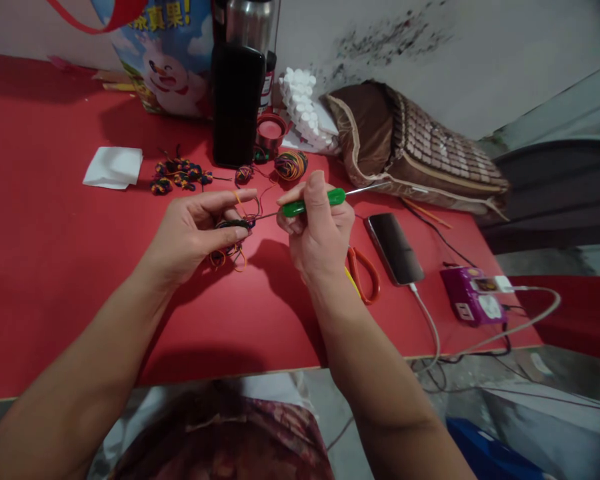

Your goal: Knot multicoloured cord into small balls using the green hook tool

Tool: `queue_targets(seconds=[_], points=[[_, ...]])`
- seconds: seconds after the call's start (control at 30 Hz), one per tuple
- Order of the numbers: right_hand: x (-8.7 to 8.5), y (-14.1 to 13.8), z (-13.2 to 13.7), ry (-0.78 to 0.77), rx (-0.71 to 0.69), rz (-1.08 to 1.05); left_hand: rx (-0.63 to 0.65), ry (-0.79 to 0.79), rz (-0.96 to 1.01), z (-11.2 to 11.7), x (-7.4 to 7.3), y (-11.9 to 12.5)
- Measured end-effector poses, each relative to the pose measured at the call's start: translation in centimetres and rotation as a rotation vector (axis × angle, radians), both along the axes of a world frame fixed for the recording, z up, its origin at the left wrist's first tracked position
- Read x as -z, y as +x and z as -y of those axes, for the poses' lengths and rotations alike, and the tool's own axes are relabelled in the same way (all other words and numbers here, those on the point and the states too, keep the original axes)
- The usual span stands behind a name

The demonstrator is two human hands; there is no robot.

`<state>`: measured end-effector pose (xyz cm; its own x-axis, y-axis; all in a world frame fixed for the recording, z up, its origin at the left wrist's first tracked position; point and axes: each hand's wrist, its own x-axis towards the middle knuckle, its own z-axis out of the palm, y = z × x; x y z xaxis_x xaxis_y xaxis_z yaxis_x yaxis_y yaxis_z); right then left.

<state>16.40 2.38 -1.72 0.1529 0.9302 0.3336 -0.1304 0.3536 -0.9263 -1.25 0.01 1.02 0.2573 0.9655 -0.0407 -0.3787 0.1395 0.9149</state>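
My left hand [200, 230] pinches a small piece of dark multicoloured yarn work [225, 257], with orange loops hanging below the thumb and a strand over the index finger. In my right hand [320, 227] is a crochet hook [294, 209] with a green handle and thin metal ends, gripped like a pen. Its left tip reaches the yarn at my left fingertips; whether it is inside a loop I cannot tell. Behind the hands lie a ball of multicoloured yarn [291, 165], a smaller yarn ball [244, 175] and a cluster of knotted yarn pieces [180, 175].
On the red table [55, 267] are a folded white paper [113, 167], an upright black phone [237, 107], a charging phone [394, 248] and orange-handled scissors [367, 277]. A purple power box [473, 297] with cables sits at the right. A brown cushion [415, 147] and printed bag [170, 73] stand behind.
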Motion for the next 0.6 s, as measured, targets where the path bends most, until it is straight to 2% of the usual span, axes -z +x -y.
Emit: queue_targets(seconds=[0.37,0.6], points=[[0.25,0.30,-0.29,0.044,-0.034,0.067,0.020,-0.004,-0.011,0.09,0.13,-0.16],[0.14,0.22,0.12,0.037,0.030,0.105,0.000,-0.008,-0.015,0.22,-0.08,-0.06]])
